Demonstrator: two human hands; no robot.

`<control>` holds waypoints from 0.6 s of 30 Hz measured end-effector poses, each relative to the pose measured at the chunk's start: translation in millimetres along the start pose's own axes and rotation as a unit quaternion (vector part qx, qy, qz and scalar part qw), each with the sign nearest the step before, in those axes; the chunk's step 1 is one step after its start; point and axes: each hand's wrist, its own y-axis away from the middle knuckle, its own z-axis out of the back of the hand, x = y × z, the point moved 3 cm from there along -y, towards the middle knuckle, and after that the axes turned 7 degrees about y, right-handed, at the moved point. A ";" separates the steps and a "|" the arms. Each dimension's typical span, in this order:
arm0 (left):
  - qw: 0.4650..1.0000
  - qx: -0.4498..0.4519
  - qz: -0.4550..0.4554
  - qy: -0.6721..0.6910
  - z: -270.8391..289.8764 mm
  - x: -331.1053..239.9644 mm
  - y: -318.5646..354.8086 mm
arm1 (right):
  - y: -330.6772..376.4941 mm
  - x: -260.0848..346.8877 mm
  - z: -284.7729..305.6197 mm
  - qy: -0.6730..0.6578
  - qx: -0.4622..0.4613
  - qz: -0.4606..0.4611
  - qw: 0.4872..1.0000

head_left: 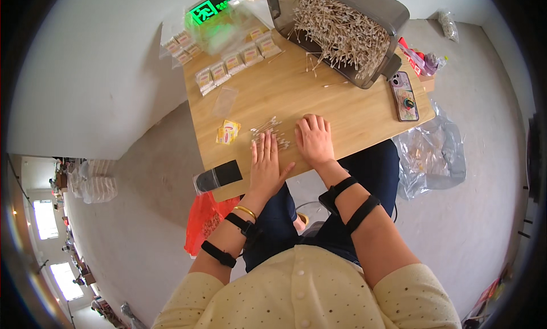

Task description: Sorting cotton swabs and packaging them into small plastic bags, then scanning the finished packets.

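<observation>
On the wooden table (pixel 273 89), a small loose pile of cotton swabs (pixel 266 125) lies near the front edge. My left hand (pixel 265 165) rests palm down with its fingers stretched over part of that pile, hiding some swabs. Just right of the pile, my right hand (pixel 315 138) lies palm down on the wood, fingers laid forward and nothing seen in it. Left of the swabs are a few yellow-and-white printed cards (pixel 228 132). Beyond these sits a flat clear plastic sleeve (pixel 224 101).
A grey bin (pixel 403 12) heaped with cotton swabs tilts at the back right; a phone (pixel 404 95) lies below it. Filled swab packs (pixel 233 62) line the far left. A black flat piece (pixel 229 172) marks the near left corner. Red (pixel 204 220) and clear (pixel 441 152) bags flank the table.
</observation>
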 end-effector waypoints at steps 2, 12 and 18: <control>1.000 0.001 -0.008 0.021 0.3 -2.9 5.7 | 0.3 0.0 0.7 -0.001 0.001 -0.002 1.000; 0.999 -0.001 -0.031 0.015 2.4 -8.6 19.0 | -0.5 -0.1 -1.1 -0.005 0.002 -0.004 1.000; 1.000 0.003 -0.023 0.013 3.9 -10.7 19.6 | -1.1 -0.4 -0.8 -0.006 0.000 0.000 1.000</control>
